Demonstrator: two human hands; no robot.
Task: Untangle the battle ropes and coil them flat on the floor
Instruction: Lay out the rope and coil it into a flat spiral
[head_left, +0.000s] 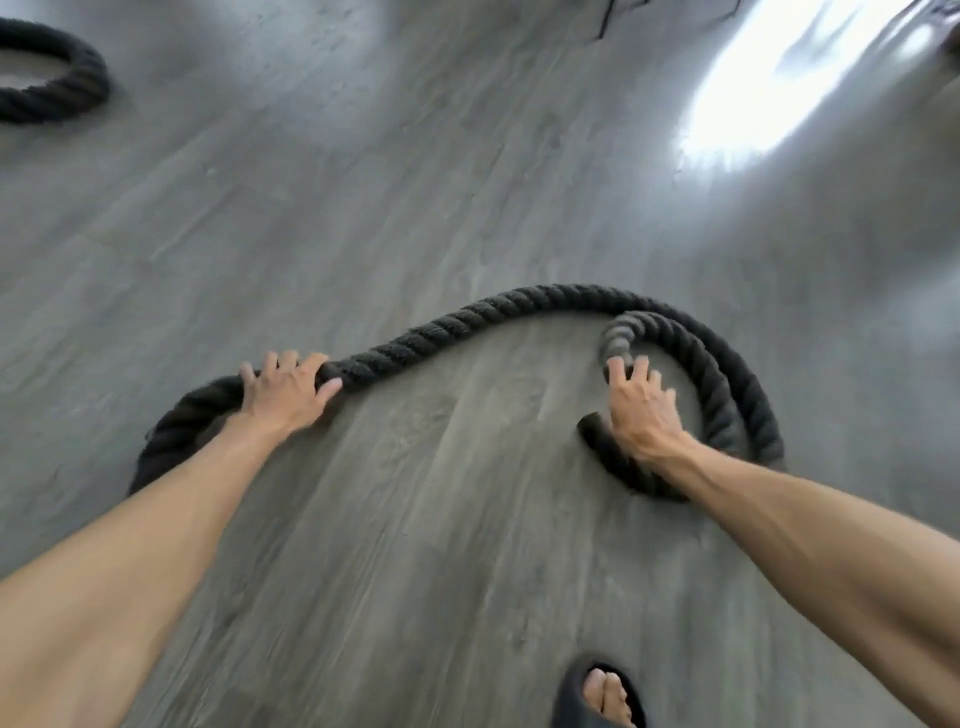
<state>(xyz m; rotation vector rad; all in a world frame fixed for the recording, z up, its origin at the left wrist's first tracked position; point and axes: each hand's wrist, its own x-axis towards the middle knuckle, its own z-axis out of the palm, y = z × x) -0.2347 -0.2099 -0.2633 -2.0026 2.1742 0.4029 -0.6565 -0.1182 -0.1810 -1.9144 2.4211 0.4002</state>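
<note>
Head view, left side: what is the left hand (283, 392) doing?

Its grip is closed round the black battle rope (467, 317), likely feeding slack across the floor (415, 519).

And on the right?

The right hand (641, 410) hooks over that rope's inner turn, gripping it, probably pinning the centre so the spiral lies flat.

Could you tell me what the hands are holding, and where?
Both grip the black rope: left hand on the uncoiled stretch, right hand at its coiled inner turn.
</note>
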